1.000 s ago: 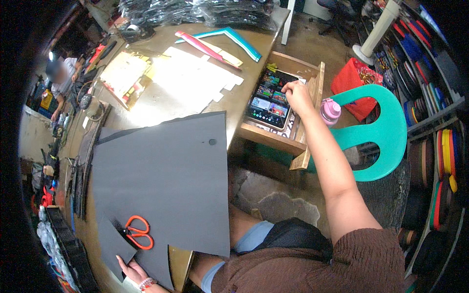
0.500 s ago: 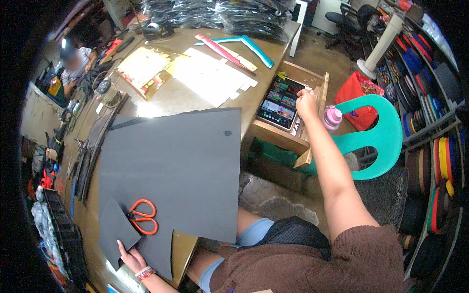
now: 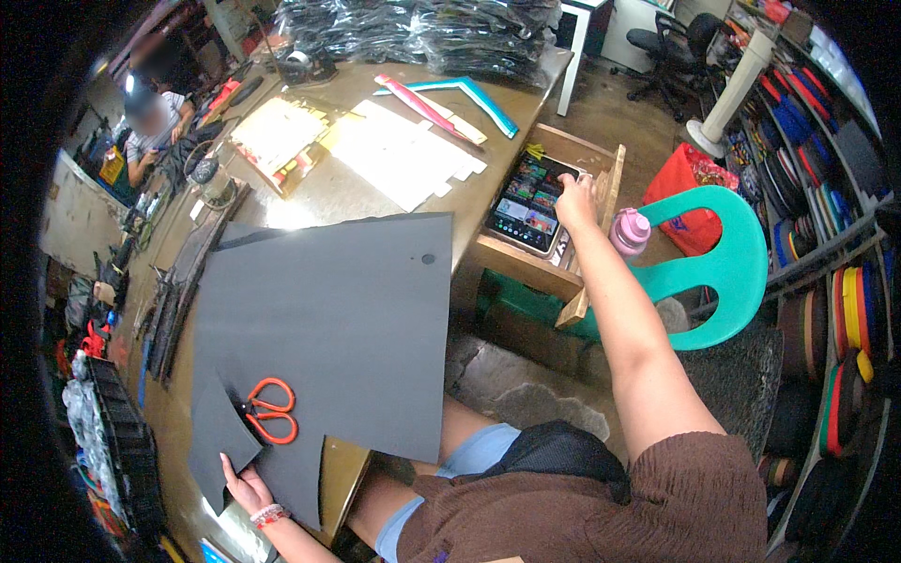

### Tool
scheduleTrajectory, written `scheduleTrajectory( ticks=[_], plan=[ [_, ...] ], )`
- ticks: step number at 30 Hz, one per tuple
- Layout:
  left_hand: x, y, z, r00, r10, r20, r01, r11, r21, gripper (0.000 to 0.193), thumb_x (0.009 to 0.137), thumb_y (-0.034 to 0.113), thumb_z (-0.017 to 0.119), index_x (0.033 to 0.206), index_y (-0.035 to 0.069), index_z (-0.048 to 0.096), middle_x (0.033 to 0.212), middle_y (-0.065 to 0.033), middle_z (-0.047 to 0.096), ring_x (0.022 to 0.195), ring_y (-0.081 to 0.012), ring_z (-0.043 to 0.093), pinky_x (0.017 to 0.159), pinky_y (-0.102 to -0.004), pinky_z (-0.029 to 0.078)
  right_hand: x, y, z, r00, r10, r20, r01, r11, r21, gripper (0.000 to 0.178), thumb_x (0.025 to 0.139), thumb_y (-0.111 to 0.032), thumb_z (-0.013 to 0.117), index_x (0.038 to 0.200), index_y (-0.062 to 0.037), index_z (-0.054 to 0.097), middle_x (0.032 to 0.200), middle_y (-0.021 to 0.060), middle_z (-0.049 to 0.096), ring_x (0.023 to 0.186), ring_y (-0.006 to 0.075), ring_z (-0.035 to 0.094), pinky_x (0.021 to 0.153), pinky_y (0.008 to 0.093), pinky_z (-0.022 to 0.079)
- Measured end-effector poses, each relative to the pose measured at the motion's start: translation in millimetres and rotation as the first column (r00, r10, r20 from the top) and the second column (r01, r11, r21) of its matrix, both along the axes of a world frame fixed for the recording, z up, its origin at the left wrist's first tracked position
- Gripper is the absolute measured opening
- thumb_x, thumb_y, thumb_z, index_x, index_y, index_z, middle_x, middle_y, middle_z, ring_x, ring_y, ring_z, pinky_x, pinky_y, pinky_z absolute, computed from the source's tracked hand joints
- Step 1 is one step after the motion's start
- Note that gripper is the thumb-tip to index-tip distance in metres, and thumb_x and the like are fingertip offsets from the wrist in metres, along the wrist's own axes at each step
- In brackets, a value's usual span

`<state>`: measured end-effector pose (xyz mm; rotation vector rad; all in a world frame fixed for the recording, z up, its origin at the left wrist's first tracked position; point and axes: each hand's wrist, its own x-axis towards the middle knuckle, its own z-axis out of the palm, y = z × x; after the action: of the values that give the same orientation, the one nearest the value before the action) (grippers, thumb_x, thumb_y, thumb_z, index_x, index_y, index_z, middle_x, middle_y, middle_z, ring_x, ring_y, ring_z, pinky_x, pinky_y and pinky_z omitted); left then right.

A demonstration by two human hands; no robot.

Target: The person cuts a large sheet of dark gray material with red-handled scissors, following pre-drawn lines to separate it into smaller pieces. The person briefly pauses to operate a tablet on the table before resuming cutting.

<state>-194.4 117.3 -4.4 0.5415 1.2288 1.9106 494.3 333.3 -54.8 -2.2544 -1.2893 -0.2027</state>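
My left hand [image 3: 247,489] is at the lower left, gripping the edge of a small dark grey sheet piece [image 3: 223,422] between its fingers. That piece lies over a large dark grey sheet [image 3: 324,310] spread on the table. Scissors with orange handles [image 3: 272,410] rest on the large sheet, their blades hidden beneath the small piece. My right hand [image 3: 578,200] reaches over a tablet [image 3: 528,205] with a lit screen, a finger extended at the screen's right side and nothing held. The tablet sits in an open wooden drawer [image 3: 537,267].
White pattern sheets [image 3: 394,155] and pink and teal strips [image 3: 460,84] lie on the table's far part. A pink bottle [image 3: 629,233] and green chair [image 3: 746,253] stand right of the drawer. Webbing rolls fill a shelf [image 3: 849,310]. A person [image 3: 155,127] sits far left.
My right hand has moved from the tablet's right edge onto its screen, with a finger stretched out. My left hand stays at the small sheet piece. The whole view has shifted slightly.
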Motion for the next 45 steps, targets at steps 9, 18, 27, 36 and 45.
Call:
scheduleTrajectory(
  ticks=[9,18,27,36,45],
  plan=[
    [3.5,-1.2,2.1,0.999,0.039,-0.030,-0.040,0.998,-0.039,0.041,0.083,0.017,0.056,0.115,-0.005,0.043,0.115,-0.0126,0.050,0.103,-0.0197,0.049,0.088,-0.0327,0.042,9.8,-9.2,2.5,0.995,0.026,-0.100,-0.019,0.997,0.072,0.013,0.069,-0.006,0.050,0.069,-0.0090,0.063,0.103,0.0226,0.050,0.101,0.0356,0.045,0.088,0.0384,0.035],
    [-3.5,-3.1,-2.4,0.999,0.036,-0.037,-0.037,0.999,-0.035,0.042,0.084,0.017,0.055,0.116,-0.005,0.041,0.116,-0.0126,0.048,0.103,-0.0196,0.049,0.089,-0.0325,0.041,2.4,-3.2,-3.3,0.988,0.151,-0.033,-0.154,0.979,-0.137,0.034,0.072,-0.002,0.044,0.088,-0.0236,0.065,0.122,0.0202,0.041,0.118,0.0345,0.031,0.097,0.0428,0.028],
    [1.9,-2.0,0.2,0.997,0.049,-0.053,-0.051,0.998,-0.026,0.040,0.083,0.015,0.056,0.116,-0.003,0.042,0.114,-0.0121,0.050,0.101,-0.0185,0.050,0.090,-0.0321,0.040,5.2,1.7,-2.7,0.959,0.283,0.010,-0.283,0.958,0.034,0.039,0.073,0.001,0.043,0.093,-0.0249,0.064,0.118,0.0191,0.043,0.115,0.0337,0.035,0.096,0.0415,0.029],
    [-7.2,-4.7,-6.4,0.998,0.040,-0.045,-0.041,0.998,-0.037,0.041,0.083,0.016,0.057,0.114,-0.006,0.043,0.115,-0.0122,0.049,0.102,-0.0182,0.049,0.090,-0.0315,0.039,11.6,-2.5,3.3,0.993,0.080,-0.087,-0.069,0.990,0.127,0.019,0.068,-0.005,0.051,0.074,-0.0161,0.066,0.109,0.0191,0.049,0.110,0.0347,0.039,0.095,0.0410,0.030],
    [-11.8,-6.8,-9.0,0.996,0.022,-0.088,-0.027,0.998,-0.051,0.041,0.083,0.017,0.057,0.114,-0.007,0.043,0.115,-0.0124,0.050,0.103,-0.0186,0.049,0.090,-0.0316,0.039,-0.1,-7.6,-0.5,0.989,0.138,0.049,-0.129,0.981,-0.144,0.031,0.071,-0.004,0.050,0.085,-0.0266,0.066,0.123,0.0181,0.041,0.119,0.0360,0.031,0.098,0.0406,0.026]
  ],
)
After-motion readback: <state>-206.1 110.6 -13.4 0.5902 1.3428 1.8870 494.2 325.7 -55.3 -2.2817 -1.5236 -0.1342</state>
